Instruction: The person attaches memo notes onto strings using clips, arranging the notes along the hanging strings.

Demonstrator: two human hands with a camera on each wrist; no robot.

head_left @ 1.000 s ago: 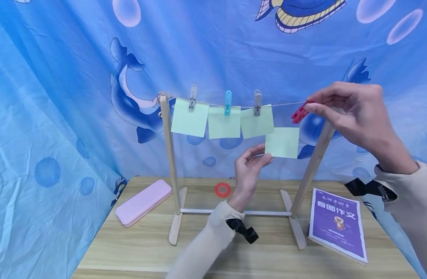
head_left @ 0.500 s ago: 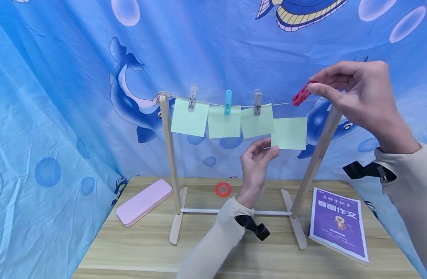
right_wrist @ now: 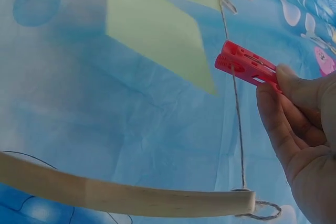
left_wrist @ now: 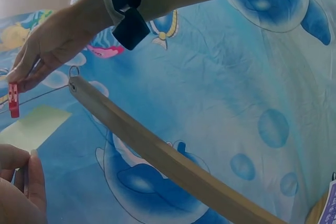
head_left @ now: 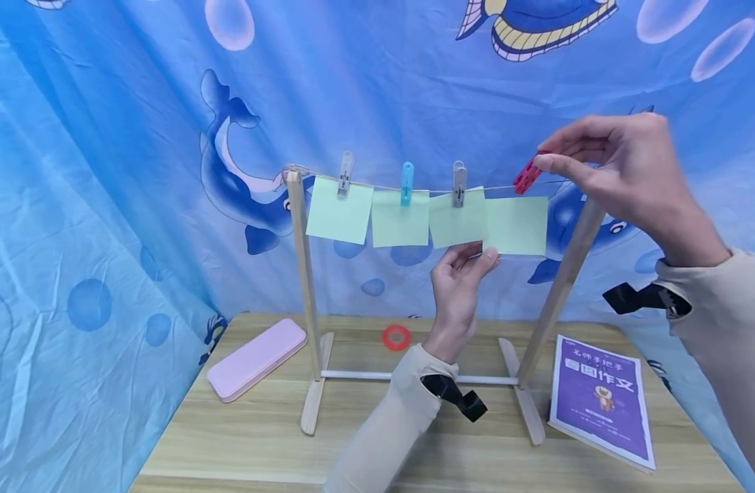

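My left hand point(head_left: 457, 291) pinches a pale green paper square point(head_left: 517, 226) by its lower left corner, with the paper's top edge a little below the string point(head_left: 497, 187). Between thumb and fingers my right hand point(head_left: 617, 174) holds a red clothespin point(right_wrist: 247, 65) by its handle end. The clothespin's tip is at the string, above the paper and apart from it. To the left, three more green squares hang from the string: one under a grey clothespin point(head_left: 345, 174), one under a blue clothespin point(head_left: 406, 183), one under another grey clothespin point(head_left: 459, 183).
The string is tied between two wooden posts, the left post point(head_left: 304, 274) and the right post point(head_left: 562, 294), joined low down by a white rod point(head_left: 359, 375). On the table point(head_left: 241, 445) lie a pink case point(head_left: 257, 359), a red ring point(head_left: 396, 337) and a purple book point(head_left: 602, 400).
My left hand has raised the paper square and shifted it right, closer to the string. My right hand has risen with the red clothespin, then dipped slightly, bringing its tip to the string.
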